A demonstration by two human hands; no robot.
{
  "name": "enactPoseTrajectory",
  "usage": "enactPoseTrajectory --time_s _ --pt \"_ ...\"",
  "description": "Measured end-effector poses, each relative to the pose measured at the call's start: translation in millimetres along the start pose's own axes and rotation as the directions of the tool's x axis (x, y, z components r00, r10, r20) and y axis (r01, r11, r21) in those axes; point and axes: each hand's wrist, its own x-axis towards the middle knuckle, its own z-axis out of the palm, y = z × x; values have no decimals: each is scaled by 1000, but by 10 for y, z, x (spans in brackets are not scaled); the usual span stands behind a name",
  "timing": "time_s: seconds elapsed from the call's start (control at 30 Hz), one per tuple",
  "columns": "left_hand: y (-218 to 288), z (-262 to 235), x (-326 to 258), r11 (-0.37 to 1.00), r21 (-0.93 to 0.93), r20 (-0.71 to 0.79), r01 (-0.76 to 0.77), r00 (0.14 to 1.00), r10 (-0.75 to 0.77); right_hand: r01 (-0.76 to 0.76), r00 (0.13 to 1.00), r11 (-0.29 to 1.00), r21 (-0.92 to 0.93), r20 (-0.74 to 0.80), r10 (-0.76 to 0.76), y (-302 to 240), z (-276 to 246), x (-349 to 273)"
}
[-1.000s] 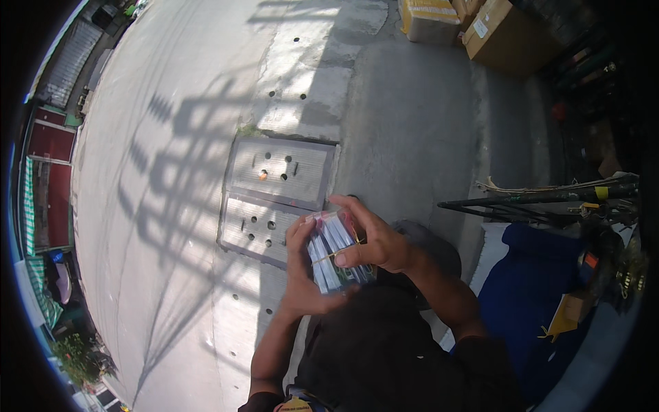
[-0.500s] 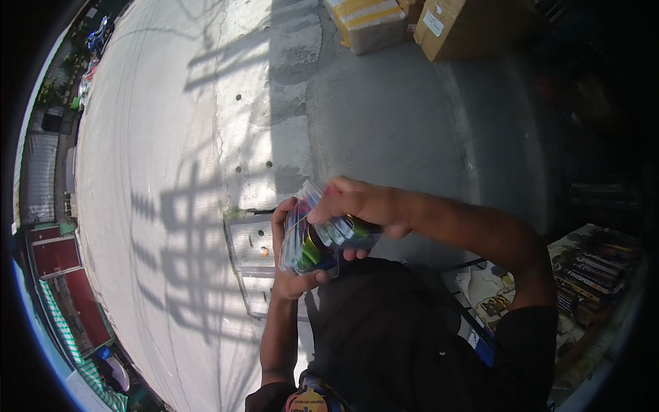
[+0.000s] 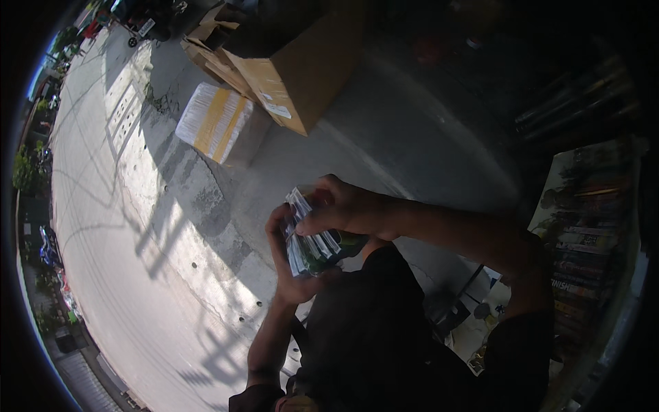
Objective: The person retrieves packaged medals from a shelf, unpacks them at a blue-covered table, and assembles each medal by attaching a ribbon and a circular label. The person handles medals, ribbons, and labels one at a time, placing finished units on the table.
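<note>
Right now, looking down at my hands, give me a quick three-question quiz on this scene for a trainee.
1. True or false: both hands are on the stack of thin packets.
2. Which hand lies on top of the stack? A. left hand B. right hand
3. Fill in: on the pavement beyond the hands, the open cardboard box lies next to a smaller ____ box with yellow stripes.

Key: 1 true. 2 B; the left hand cradles the stack from below. 3 white.
</note>
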Motion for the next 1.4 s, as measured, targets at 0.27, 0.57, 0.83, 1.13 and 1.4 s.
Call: enactPoseTrajectory --time_s 0.27,0.57,0.83,1.13,1.4 --pt "-303 1204 2114 939 273 101 -209 977 188 241 966 885 399 -188 -178 -496 -2068 -152" --pt "-462 2336 4726 772 467 511 -431 844 162 280 950 713 644 -291 -110 -669 -4288 196" --pt "149 4219 7195 772 222 723 -596 631 280 496 765 692 524 -641 -62 -2233 -6047 -827" --pt "244 6245 8478 802 58 912 -594 359 200 695 502 508 509 -849 164 -2414 -7597 -1596" --pt "159 8429 9815 952 293 851 -93 479 -215 740 364 514 434 -901 236 -2989 -9922 -2671"
